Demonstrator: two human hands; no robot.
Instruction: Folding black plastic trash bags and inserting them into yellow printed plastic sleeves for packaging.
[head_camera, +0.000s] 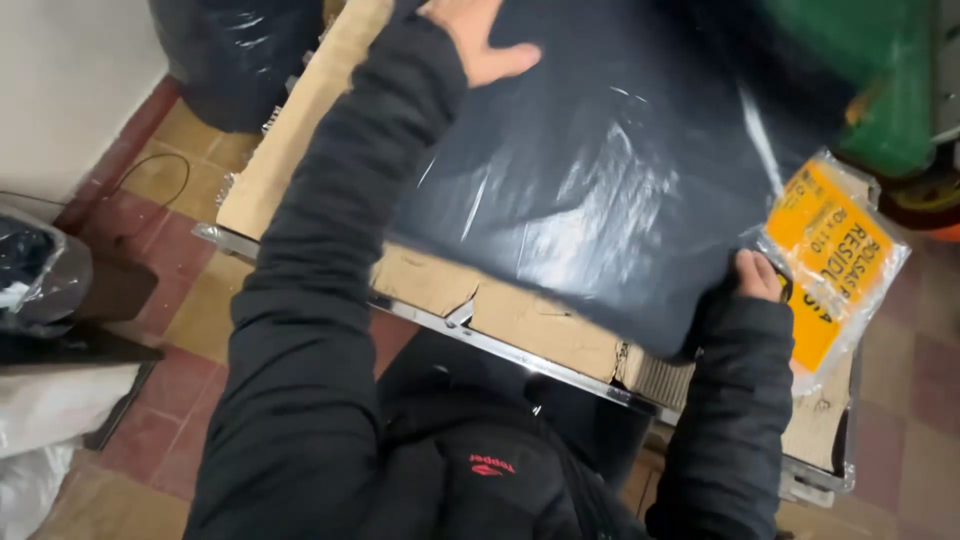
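A person in a black padded jacket leans over a work surface, both arms stretched forward across a large black plastic bag (600, 180). The left hand (478, 40), reaching far up to the top edge of the frame, lies flat with its thumb spread out to the side, pressing down on the bag's upper left part; the fingertips run out of view, so how far they are spread cannot be told. The left sleeve runs in a long diagonal from the lower left of the picture up to that hand. The glossy bag lies spread over the middle of the surface, its near edge hanging slightly past the cardboard beneath. The right hand (757, 277), arm bent and held close to the body, has its fingers curled around the bag's lower right corner, gripping the plastic. Just beside that hand, touching the bag's corner, lies a clear packet with a yellow label (832, 255).

The bag rests on flattened brown cardboard (300, 130) laid over a metal-edged table (440, 325). Below, the floor is of red and yellow tiles (175, 270). At far left stand a pale wall, a dark filled sack (230, 55) and loose bundles of plastic. At upper right sits a green object (880, 80), blurred.
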